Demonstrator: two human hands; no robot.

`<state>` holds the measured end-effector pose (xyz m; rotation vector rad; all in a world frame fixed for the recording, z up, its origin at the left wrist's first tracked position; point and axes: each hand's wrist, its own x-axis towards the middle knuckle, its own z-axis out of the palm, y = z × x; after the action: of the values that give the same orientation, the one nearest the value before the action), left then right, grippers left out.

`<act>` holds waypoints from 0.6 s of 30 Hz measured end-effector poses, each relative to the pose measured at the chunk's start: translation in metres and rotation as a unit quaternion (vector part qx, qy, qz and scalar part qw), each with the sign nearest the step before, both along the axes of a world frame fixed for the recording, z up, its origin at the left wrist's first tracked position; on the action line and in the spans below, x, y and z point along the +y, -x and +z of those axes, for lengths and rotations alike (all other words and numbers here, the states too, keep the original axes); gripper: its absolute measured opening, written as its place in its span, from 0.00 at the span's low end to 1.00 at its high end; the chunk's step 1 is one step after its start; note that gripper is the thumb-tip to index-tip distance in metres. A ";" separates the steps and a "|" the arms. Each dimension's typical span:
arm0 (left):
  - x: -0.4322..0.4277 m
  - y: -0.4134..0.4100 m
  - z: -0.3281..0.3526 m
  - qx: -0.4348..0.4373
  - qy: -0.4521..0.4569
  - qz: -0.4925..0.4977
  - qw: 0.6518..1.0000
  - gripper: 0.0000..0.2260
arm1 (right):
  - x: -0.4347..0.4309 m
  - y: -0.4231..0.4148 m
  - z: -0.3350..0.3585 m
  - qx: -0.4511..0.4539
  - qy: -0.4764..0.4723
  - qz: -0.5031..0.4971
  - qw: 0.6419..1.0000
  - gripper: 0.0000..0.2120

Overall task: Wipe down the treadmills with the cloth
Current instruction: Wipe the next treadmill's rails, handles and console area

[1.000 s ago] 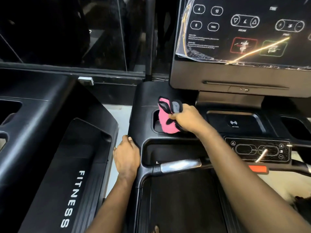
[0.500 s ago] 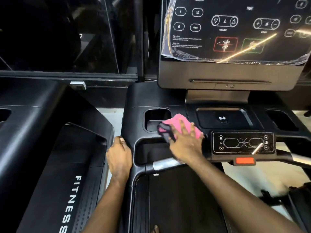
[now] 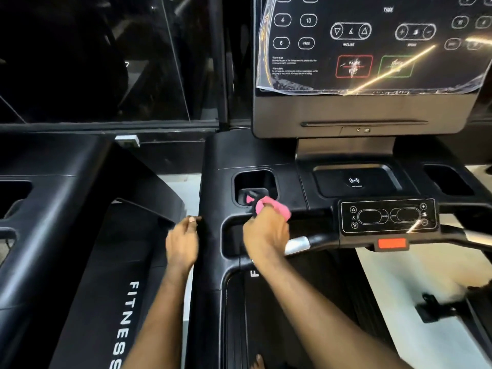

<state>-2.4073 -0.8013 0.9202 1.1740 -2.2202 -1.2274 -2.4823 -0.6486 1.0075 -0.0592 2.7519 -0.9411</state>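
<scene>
A black treadmill console (image 3: 231, 155) fills the middle of the view. My right hand (image 3: 266, 233) holds a pink and black cloth (image 3: 269, 206) against the console ledge, just below the left cup recess (image 3: 254, 186). The cloth bunches out past my fingers. My left hand (image 3: 182, 242) rests on the console's left edge, thumb toward the top. The silver-tipped handlebar (image 3: 298, 245) runs right of my right wrist.
A second black treadmill (image 3: 80, 235) marked FITNESS stands to the left across a narrow gap. The display panel (image 3: 372, 43) with peeling film rises behind. A small control pad (image 3: 387, 215) and orange safety tab (image 3: 391, 243) sit at right. Dark glass lies behind.
My right hand first went right and toward me out of the cup recess with the cloth flat under it, then back left, gathering the cloth below the recess. My left hand stays on the edge.
</scene>
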 end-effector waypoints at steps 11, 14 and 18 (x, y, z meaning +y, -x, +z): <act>-0.018 -0.025 -0.005 0.044 -0.155 -0.078 0.984 0.16 | -0.074 -0.011 -0.026 -0.275 0.228 -0.133 0.925 0.23; -0.014 -0.027 -0.001 -0.007 -0.109 -0.083 0.991 0.17 | -0.071 -0.006 -0.038 -0.260 0.352 -0.242 0.866 0.15; 0.002 -0.035 -0.001 -0.016 -0.082 -0.087 0.993 0.16 | -0.059 0.030 -0.038 -0.219 0.483 -0.387 0.754 0.39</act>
<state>-2.3726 -0.7990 0.9197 1.0827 -2.3231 -1.4965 -2.5123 -0.7076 0.9699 1.0383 1.5320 -2.1297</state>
